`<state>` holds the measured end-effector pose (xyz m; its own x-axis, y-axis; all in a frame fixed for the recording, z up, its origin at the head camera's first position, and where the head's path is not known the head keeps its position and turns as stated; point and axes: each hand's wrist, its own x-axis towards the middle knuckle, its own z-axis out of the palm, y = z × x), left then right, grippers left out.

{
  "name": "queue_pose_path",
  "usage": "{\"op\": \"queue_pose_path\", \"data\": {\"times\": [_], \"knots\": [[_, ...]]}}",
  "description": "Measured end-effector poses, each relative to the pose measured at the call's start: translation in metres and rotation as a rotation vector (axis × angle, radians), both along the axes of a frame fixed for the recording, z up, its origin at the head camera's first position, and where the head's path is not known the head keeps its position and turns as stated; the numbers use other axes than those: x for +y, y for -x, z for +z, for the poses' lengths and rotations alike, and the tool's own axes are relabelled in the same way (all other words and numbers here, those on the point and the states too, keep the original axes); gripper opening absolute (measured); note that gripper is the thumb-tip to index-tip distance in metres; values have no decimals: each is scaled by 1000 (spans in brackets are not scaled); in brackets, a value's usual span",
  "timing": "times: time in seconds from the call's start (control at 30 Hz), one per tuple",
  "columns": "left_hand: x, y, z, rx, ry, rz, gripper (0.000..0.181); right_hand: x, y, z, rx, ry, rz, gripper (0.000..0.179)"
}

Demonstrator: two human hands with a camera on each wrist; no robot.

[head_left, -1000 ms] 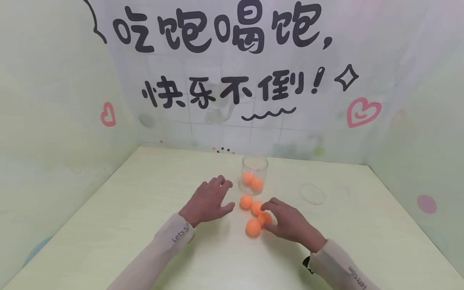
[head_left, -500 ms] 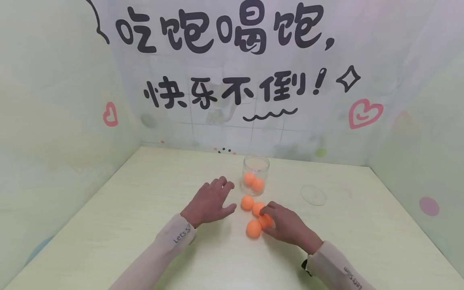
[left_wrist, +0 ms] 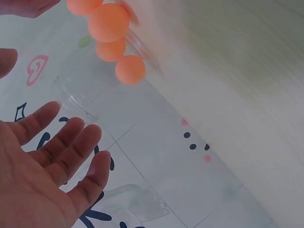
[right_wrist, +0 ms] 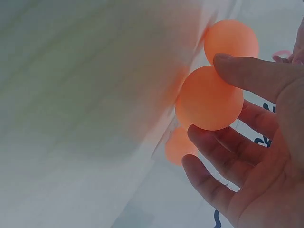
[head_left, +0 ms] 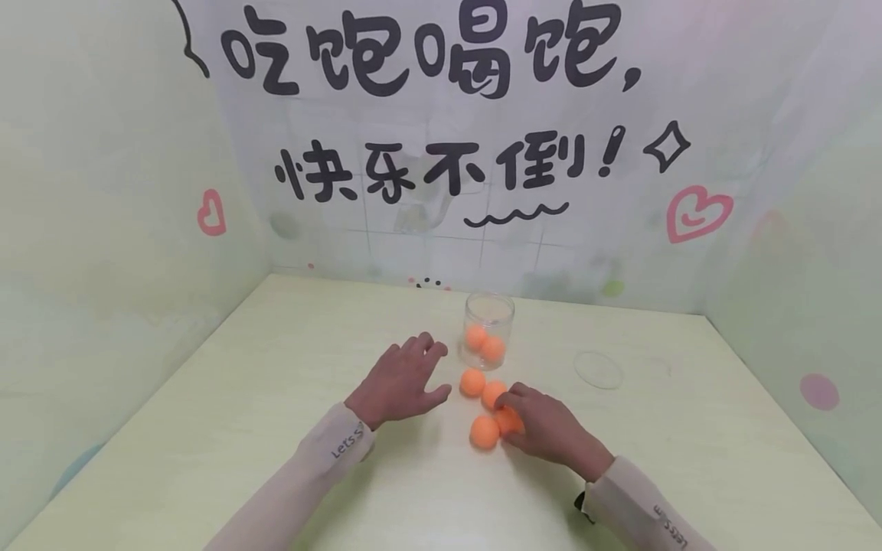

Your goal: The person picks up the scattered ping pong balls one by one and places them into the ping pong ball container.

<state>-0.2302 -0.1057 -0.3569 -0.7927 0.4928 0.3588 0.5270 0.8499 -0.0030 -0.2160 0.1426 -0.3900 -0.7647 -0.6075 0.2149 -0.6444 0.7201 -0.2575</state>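
My right hand (head_left: pixel 551 432) pinches an orange ping-pong ball (right_wrist: pixel 209 99) between thumb and fingers, low at the tabletop. Right beside it lie more orange balls: a near one (head_left: pixel 485 432), one just behind (head_left: pixel 493 395), and one farther back (head_left: pixel 472 382). Behind them a clear round jar (head_left: pixel 490 308) stands upright with its top open and two orange balls (head_left: pixel 492 349) at its bottom. My left hand (head_left: pixel 400 383) hovers to the left of the balls, fingers spread and loosely bent, holding nothing; its palm (left_wrist: pixel 28 190) shows in the left wrist view.
A thin clear disc, perhaps the jar's lid, (head_left: pixel 599 370) lies flat on the pale table (head_left: pixel 276 398) to the right of the jar. A printed backdrop (head_left: pixel 386 252) rises behind the table, with side walls left and right.
My right hand's fingers have closed from beside the ball to a pinch on it. The left hand holds its place, and the head view has shifted slightly.
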Motion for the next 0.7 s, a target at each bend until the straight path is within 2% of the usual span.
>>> {"op": "queue_pose_path", "data": {"times": [0.27,0.5,0.7], "knots": [[2,-1,1,-74,7,11,44,5,0,5,14,3,14,32],[2,-1,2,-80,18,22,44,12,2,15,84,5,17,30],[2,-1,0,-80,21,19,44,16,8,27,105,-4,-9,31]]}}
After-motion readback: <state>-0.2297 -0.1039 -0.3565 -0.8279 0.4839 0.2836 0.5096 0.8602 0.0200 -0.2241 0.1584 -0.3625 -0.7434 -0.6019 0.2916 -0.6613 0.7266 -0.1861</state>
